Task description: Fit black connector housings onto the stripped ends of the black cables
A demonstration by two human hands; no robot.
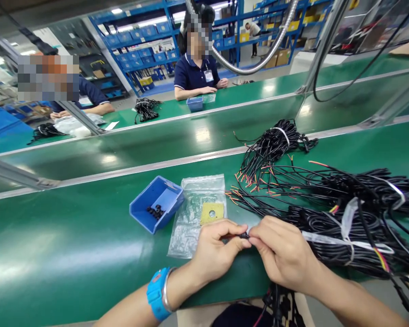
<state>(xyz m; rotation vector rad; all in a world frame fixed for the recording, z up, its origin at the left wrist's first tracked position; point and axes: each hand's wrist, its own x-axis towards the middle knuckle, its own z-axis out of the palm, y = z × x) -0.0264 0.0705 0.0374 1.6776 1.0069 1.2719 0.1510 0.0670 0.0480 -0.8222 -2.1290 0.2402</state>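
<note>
My left hand [216,250] and my right hand [282,252] meet at the fingertips above the front of the green bench. Both are closed in a pinch on a black cable end [244,235], with a small black piece showing between them. A bit of reddish wire shows inside the curl of my left fingers. My right hand hides the rest of this cable. Beneath my left hand lies a clear plastic bag [187,234] with a yellow sponge pad [218,210] that has a round hole. A blue bin [138,208] holds several small black parts [156,211].
Bundles of black cable [341,240] with orange and red wire ends lie to the right, another bundle [276,141] behind. More cables [281,304] hang by my lap. A metal rail [191,159] crosses the bench. Two co-workers sit opposite; a flexible metal hose [252,70] hangs overhead.
</note>
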